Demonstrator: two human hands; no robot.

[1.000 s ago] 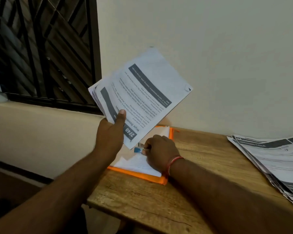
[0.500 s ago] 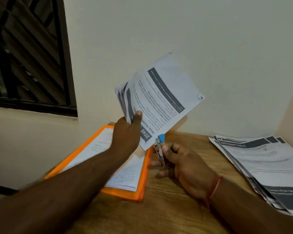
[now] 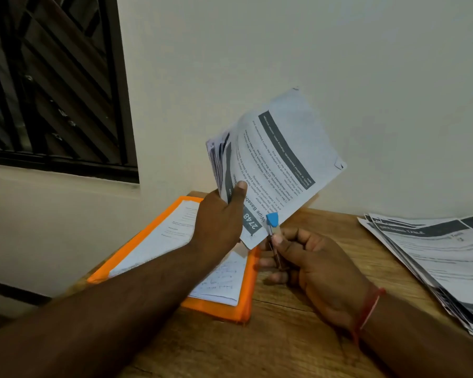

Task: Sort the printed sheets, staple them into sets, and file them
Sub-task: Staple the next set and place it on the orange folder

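My left hand (image 3: 220, 219) grips a sheaf of printed sheets (image 3: 279, 159) by its lower corner and holds it up above the table, thumb on the front page. My right hand (image 3: 311, 266) holds a small stapler (image 3: 273, 230) with a blue tip, its jaws at the sheaf's lower edge beside the "2748" heading. An orange file folder (image 3: 245, 301) lies open on the wooden table (image 3: 270, 345) under my left forearm, with white papers in it. A stack of other printed sheets (image 3: 442, 257) lies at the right.
A plain wall stands close behind the table. A dark barred window (image 3: 52, 85) is at the upper left. The table's left edge runs just beyond the folder.
My right hand picked the stapler off the folder and brought it up to the sheaf's lower corner. The view swung right, so the window slid left.
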